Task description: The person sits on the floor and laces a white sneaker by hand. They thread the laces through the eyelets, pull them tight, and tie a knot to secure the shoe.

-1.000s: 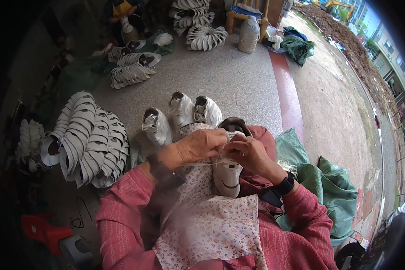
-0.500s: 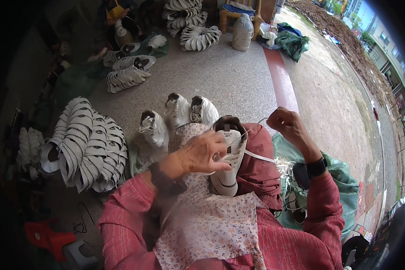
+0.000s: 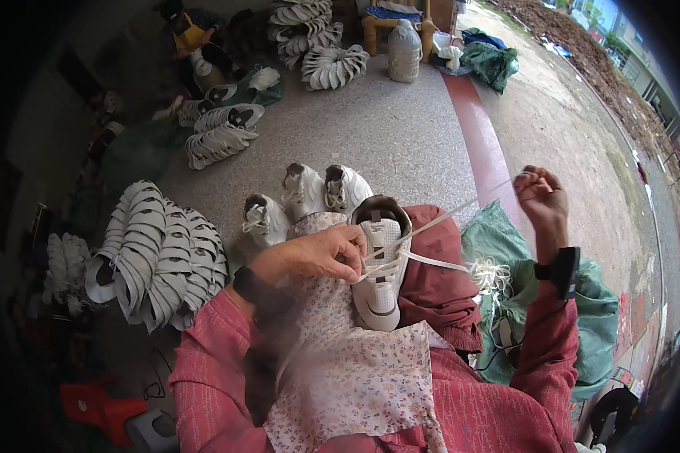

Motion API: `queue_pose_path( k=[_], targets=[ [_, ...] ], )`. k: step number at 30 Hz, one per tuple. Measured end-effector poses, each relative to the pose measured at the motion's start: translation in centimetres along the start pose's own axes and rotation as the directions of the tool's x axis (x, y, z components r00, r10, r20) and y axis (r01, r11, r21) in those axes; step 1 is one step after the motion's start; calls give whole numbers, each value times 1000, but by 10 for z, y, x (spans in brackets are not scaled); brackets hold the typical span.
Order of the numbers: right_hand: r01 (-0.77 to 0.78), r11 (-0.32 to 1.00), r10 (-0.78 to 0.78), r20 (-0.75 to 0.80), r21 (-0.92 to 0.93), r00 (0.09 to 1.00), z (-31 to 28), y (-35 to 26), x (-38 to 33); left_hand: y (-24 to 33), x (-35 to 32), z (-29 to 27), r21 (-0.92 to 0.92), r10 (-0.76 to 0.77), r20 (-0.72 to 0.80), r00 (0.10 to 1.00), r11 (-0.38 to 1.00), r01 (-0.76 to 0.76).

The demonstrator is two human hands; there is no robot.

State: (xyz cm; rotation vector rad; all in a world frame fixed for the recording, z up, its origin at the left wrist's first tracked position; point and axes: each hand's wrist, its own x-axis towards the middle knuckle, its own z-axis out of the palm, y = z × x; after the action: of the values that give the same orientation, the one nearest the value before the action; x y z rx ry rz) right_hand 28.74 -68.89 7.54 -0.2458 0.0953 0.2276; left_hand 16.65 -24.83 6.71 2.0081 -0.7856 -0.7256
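Observation:
A white and grey sneaker (image 3: 379,296) rests on my lap, its dark collar pointing away from me. My left hand (image 3: 321,254) is closed in a pinch at the left edge of its lacing; what lies between the fingertips is partly hidden. Off to the right, my right hand (image 3: 544,198) is raised and shut on a white shoelace (image 3: 461,208), which runs taut down to the eyelets. Another stretch of lace trails from the shoe across my right thigh. Just beyond my knees stand three white sneakers (image 3: 302,189) with laces in them.
Stacked white shoe uppers (image 3: 155,253) lie at left, with more farther back. Beside my right leg are a bundle of white laces (image 3: 491,278) and a green sack (image 3: 593,325). A red stool (image 3: 102,408) is low left; a large jug (image 3: 405,53) and another person (image 3: 193,38) are farther off.
My right hand has moved up and outward, drawing the lace into a long straight line. My left hand has gone from spread fingers over the shoe to a pinch at its left side.

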Motion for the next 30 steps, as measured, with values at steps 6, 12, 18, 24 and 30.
queue_pose_path(
  k=[6,12,18,24,30],
  targets=[
    [267,964,-266,-123,-8,956,-31,-125,-22,-4,8,-1,-95,16,37,999,995,-12],
    [322,936,-322,-27,143,946,-54,-161,-65,5,13,-2,-179,-81,-23,996,981,76],
    [235,939,73,814,-250,577,83,-35,-166,10,23,11,164,-6,-510,860,981,104],
    [188,889,447,879,-417,-167,161,32,-185,10,57,-3,382,-187,-420,888,852,360],
    [374,-29,187,363,-927,913,88,92,-129,-11,50,-9,322,-59,-379,924,927,191]
  ],
)
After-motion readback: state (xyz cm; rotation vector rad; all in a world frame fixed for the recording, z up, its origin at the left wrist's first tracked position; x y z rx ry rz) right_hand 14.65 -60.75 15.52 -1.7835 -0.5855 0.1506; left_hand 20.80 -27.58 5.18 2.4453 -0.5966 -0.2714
